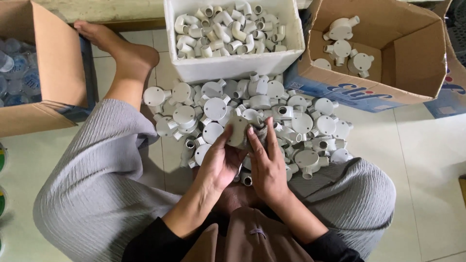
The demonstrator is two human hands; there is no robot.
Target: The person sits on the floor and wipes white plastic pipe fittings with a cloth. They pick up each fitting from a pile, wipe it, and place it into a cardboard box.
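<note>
1. A person seated cross-legged on a tiled floor (427, 160) holds a round white plastic junction box (238, 130) at the near edge of a heap of such fittings, just above the lap.
2. The left hand (219, 162) is closed around the box's left side, thumb along its rim; the right hand (266, 162) presses a scrap of grey cloth (257, 136) against the box's right side, fingers curled over it.
3. The pile of junction boxes (291, 121) spreads across the floor beyond the hands: smooth, matte, disc-shaped lids with short tubular spouts jutting from the sides, lying tumbled at all angles and touching one another.
4. Far from the hands, at centre, a white foam box (233, 65) is filled with curved white pipe elbows (228, 29), glossy and ribbed at the collars.
5. To the far right an open cardboard carton (417, 63), brown and creased, holds a few more round fittings (342, 46) on its bottom.
6. At the far left another cardboard box (53, 68) stands open, with clear plastic bottles (17, 68) showing inside.
7. The person wears loose grey crinkled trousers (97, 179) and dark sleeves; a bare foot (116, 46) rests on the pale glossy tiles to the left of the heap.
</note>
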